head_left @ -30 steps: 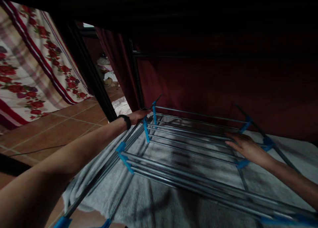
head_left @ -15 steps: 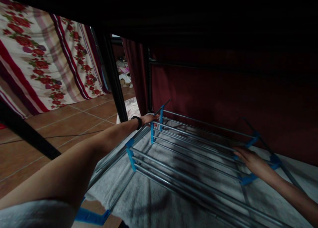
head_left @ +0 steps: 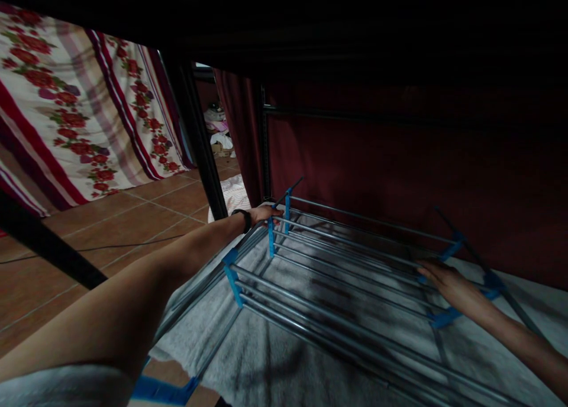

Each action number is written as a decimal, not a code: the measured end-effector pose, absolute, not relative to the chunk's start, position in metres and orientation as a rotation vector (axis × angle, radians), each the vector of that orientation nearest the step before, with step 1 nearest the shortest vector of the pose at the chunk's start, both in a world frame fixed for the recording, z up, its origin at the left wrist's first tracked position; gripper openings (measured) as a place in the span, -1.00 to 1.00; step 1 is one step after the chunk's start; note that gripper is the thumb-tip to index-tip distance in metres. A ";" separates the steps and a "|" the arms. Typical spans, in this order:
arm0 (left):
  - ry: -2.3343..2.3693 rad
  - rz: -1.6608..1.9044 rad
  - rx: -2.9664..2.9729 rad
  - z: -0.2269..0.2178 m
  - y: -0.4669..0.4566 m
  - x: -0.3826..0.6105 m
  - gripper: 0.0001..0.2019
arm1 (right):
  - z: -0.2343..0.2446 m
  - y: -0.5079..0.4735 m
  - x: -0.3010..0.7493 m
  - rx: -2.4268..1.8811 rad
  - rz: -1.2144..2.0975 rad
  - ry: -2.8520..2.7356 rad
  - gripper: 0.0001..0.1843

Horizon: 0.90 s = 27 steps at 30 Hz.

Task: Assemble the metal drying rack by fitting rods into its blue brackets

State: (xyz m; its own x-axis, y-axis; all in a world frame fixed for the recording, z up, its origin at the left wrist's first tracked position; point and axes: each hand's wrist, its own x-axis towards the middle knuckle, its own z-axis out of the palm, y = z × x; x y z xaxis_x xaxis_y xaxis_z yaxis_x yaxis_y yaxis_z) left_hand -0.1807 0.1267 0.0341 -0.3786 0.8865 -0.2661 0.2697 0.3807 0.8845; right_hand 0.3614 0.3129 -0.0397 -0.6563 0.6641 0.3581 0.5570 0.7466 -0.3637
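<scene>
A metal tube rack with blue plastic brackets lies across a grey fleecy blanket. Its long silver rods run from left to right between the brackets. At the rack's far left end, my left hand, with a black band on the wrist, is closed around the frame beside a blue bracket. My right hand grips a rod near the right-end brackets, fingers curled over it; the thumb side is partly hidden in shadow. A blue end piece hangs past the blanket's edge at lower left.
A dark bed frame surrounds me, with a black post at left and a low dark underside overhead. A maroon curtain hangs behind. Left are a tiled floor, a cable and a floral cloth.
The view has shifted very slightly. Both hands keep their places on the rack, and the rack lies as before.
</scene>
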 end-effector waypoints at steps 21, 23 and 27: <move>1.772 1.073 0.940 0.025 0.129 -0.184 -0.51 | -0.029 0.303 0.357 -1.063 0.430 -2.479 -0.40; 1.757 1.102 0.928 0.027 0.128 -0.182 -0.49 | -0.025 0.300 0.356 -1.087 0.456 -2.489 -0.40; 1.753 1.136 0.896 0.031 0.127 -0.177 -0.52 | -0.021 0.296 0.355 -1.106 0.504 -2.494 -0.45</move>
State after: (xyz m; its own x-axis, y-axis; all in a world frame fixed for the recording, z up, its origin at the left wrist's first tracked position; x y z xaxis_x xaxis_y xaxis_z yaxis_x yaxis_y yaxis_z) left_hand -0.1765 0.1266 0.0306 -0.3897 0.8821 -0.2647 0.1187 0.3331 0.9354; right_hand 0.3555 0.2956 -0.0207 -0.6261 0.7580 0.1828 0.6274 0.6290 -0.4591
